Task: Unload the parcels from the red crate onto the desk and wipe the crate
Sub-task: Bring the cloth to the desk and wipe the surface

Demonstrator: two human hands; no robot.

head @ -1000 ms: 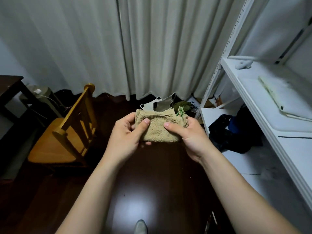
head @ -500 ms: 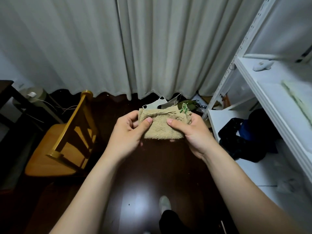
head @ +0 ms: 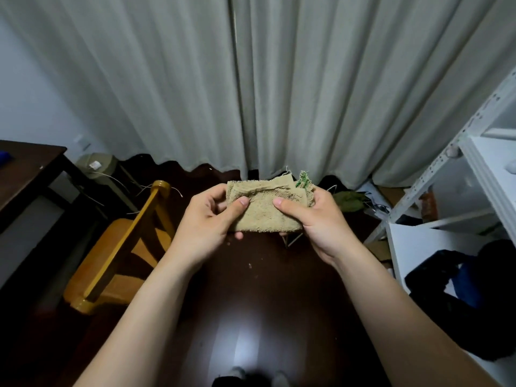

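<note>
From the head camera, the left hand (head: 205,222) and right hand (head: 318,222) each gripped one end of a folded tan cloth (head: 268,213), thumbs on top, fingers (head: 237,235) curled underneath. It hung above the dark floor (head: 251,303), with a yellow wooden chair (head: 117,263) to the left.

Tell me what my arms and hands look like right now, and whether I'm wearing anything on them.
The left hand and right hand are bare, with no gloves and no rings in view. The thumbnails are short and unpainted. The left forearm and right forearm show no sleeves, watch or bracelet up to the frame edge.
</note>
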